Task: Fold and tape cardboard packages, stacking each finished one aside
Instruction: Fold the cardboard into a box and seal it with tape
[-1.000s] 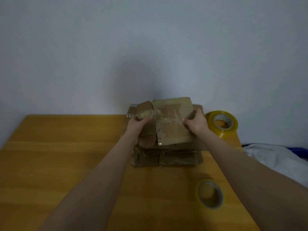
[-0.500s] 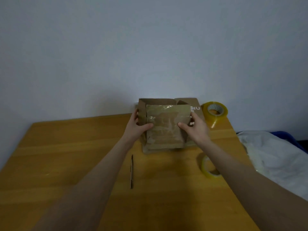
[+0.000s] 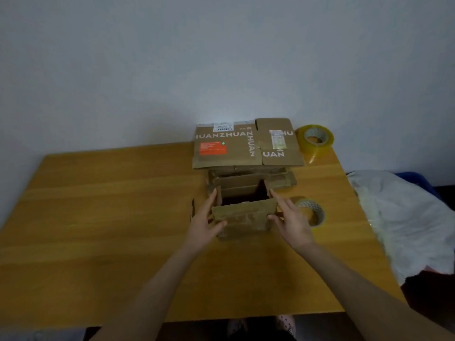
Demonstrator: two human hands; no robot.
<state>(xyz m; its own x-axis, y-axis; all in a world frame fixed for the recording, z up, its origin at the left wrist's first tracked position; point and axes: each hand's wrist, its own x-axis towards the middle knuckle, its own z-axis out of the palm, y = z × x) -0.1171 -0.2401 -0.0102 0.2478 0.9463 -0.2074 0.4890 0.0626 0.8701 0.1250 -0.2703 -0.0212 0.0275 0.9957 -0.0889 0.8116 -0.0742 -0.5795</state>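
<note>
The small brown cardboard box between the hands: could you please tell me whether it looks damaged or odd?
Yes. The small brown cardboard box looks worn: its near wall has a ragged, uneven top edge and a creased, blotchy face, and its top is open.

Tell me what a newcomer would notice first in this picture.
An open cardboard box sits mid-table, the left hand and right hand pressed against its sides. Behind it lies flattened cardboard with white lettering and a red label. On the right sit a far tape roll and a near tape roll, both yellow.
</note>
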